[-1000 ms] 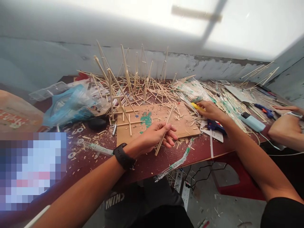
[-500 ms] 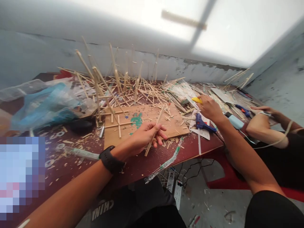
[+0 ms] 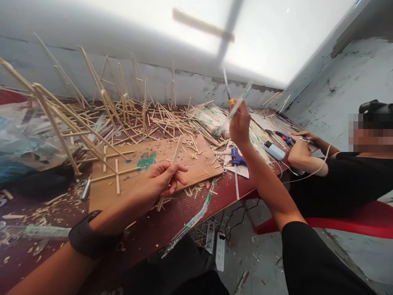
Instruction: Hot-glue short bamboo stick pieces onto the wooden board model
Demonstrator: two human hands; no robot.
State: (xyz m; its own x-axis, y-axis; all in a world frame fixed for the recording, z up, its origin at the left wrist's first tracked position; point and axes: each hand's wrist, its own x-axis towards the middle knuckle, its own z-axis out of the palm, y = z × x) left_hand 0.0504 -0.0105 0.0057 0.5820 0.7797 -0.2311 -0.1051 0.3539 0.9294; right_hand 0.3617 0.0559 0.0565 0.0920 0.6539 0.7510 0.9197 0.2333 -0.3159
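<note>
My left hand [image 3: 164,180] is closed on a thin wooden stick [image 3: 175,155], held tilted above the front of a wooden board [image 3: 199,157] with green marks. My right hand [image 3: 239,123] is raised over the back of the table, closed on a yellow-handled tool [image 3: 231,101] whose thin upper part points up. A clear plastic strip [image 3: 241,100] slants across that hand; whether it is gripped too is hard to tell. Joined sticks [image 3: 117,176] lie on the board's left part. To the right of the board sits a blue glue gun [image 3: 238,156].
Upright stick frames [image 3: 55,119] and a heap of loose sticks fill the table's left and back. A plastic bag [image 3: 24,139] lies far left. On the right are a power bank [image 3: 274,150], another glue gun [image 3: 283,137] and a seated person's arm [image 3: 307,157].
The view has turned right. My right hand has risen with the yellow-handled tool, and a clear strip now shows across it. My left hand still holds the stick.
</note>
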